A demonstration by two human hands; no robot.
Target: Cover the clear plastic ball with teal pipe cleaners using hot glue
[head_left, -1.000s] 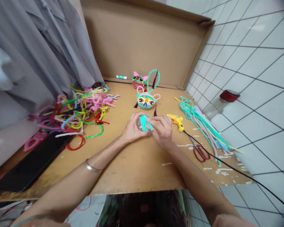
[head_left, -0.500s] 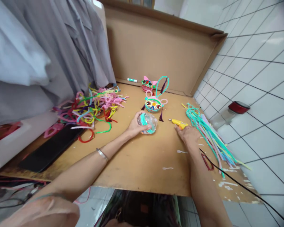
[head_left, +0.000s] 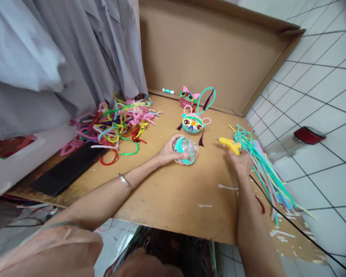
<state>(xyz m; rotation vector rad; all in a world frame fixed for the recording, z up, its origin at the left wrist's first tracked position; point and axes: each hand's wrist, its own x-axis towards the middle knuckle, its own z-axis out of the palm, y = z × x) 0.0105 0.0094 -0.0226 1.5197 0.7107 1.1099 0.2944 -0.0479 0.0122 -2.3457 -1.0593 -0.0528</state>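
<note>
My left hand (head_left: 173,151) is closed around a clear plastic ball (head_left: 192,150) with turquoise strips on it, over the middle of the table. In my right hand (head_left: 240,161) is a yellow glue gun (head_left: 230,144), its nozzle pointing left toward the ball. Fingers wrap its handle and are partly hidden. Just beyond the ball sits a decorated lantern (head_left: 192,124) with big eyes, pink ear loops, a turquoise hanging loop and dark tassels. Behind it stands a smaller red and green figure (head_left: 187,98) with pink ears.
Tangled pipe cleaners (head_left: 123,125) lie at left beside a black phone-like slab (head_left: 69,169). Straight pipe cleaners (head_left: 269,175) lie at right, near a red-lidded jar (head_left: 308,135). A black cord (head_left: 291,217) crosses the right edge. A cardboard panel (head_left: 213,54) stands behind.
My right hand has picked the glue gun up off the table, and its nozzle is raised a little. The whole view has shifted slightly; the left hand still grips the ball.
</note>
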